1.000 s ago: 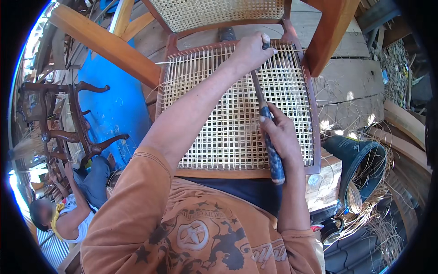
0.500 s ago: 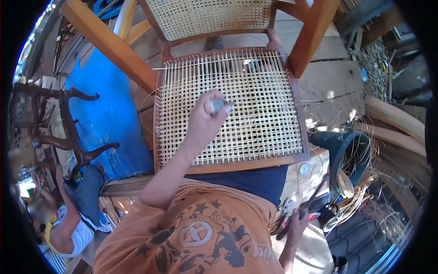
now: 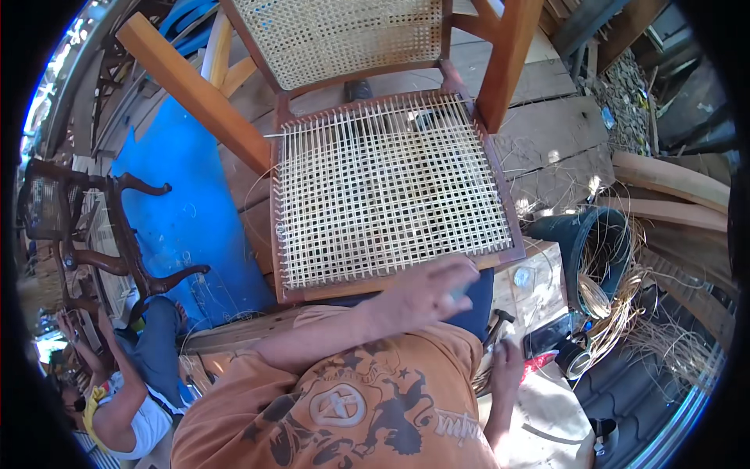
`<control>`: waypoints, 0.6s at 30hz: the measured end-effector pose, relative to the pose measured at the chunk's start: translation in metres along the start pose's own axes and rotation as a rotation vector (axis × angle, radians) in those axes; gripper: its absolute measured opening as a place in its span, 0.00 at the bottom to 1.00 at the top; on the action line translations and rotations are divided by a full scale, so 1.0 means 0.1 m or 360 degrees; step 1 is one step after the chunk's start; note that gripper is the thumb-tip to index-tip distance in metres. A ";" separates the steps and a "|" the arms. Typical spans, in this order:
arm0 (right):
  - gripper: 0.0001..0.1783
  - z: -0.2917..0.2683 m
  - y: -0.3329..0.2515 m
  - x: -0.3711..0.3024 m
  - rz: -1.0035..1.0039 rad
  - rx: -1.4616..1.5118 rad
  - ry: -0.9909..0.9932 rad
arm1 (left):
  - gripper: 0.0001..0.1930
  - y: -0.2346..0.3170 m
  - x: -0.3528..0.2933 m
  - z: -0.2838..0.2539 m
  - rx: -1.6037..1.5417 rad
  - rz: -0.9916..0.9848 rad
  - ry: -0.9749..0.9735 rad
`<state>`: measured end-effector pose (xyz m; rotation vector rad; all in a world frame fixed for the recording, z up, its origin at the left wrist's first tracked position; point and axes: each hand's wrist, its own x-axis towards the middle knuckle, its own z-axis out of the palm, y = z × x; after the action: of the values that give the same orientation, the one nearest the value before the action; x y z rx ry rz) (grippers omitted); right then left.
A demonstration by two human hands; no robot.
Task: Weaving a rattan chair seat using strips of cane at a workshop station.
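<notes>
A wooden chair with an open cane-woven seat (image 3: 391, 195) is in front of me, its front rail toward my body. My left hand (image 3: 430, 295) is just below the front rail, blurred by motion. Its fingers are bent around a small greyish-green piece (image 3: 451, 301), mostly hidden. My right hand (image 3: 508, 366) is low at the right, over a pale surface. Its fingers are blurred, and I cannot tell whether they hold anything. Beside it lies a hammer (image 3: 500, 322), with a red cloth (image 3: 539, 363) close by.
A dark bucket (image 3: 582, 242) with loose cane strands (image 3: 617, 313) stands at the right. Orange-brown wooden legs (image 3: 195, 94) flank the chair. Blue sheeting (image 3: 176, 211) and a dark carved chair frame (image 3: 117, 242) are at the left. Another person (image 3: 129, 391) sits at the lower left.
My left hand has moved from above the middle of the seat down and right past its front edge. A dark long tool seen at my right hand earlier no longer shows there.
</notes>
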<state>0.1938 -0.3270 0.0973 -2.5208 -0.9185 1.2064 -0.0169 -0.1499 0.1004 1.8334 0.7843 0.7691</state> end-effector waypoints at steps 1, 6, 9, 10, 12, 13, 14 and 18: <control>0.17 -0.04 -0.34 0.03 0.0110 0.0668 -0.0068 | 0.23 0.05 0.04 0.04 0.0112 0.0181 -0.0164; 0.23 0.08 -1.48 0.48 -0.0028 0.2218 -0.0672 | 0.25 -0.06 0.46 0.17 0.0473 0.0660 0.0142; 0.18 0.07 -1.98 1.02 -0.0276 0.2130 -0.0408 | 0.28 -0.25 0.73 -0.01 0.0823 0.0290 0.0375; 0.17 0.00 -2.02 1.28 -0.0382 0.1894 -0.0438 | 0.29 -0.39 0.80 -0.10 0.0715 0.0053 0.0259; 0.15 -0.14 -2.11 1.74 -0.0514 0.1588 -0.0329 | 0.30 -0.72 1.07 -0.26 0.0109 -0.0590 0.0089; 0.13 -0.14 -2.18 1.90 -0.0539 0.1511 -0.0220 | 0.31 -0.87 1.20 -0.35 -0.0383 -0.1014 0.0052; 0.12 -0.13 -2.19 2.03 -0.0568 0.1555 -0.0261 | 0.31 -1.06 1.32 -0.40 -0.0486 -0.1121 0.0092; 0.12 -0.01 -2.17 2.32 -0.0649 0.1165 -0.0243 | 0.33 -1.63 1.59 -0.44 -0.0811 -0.1384 0.0215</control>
<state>0.2072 -0.0143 0.0422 -1.6049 -0.7759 1.2984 0.0137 0.0524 -0.0090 0.8532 1.2142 0.4478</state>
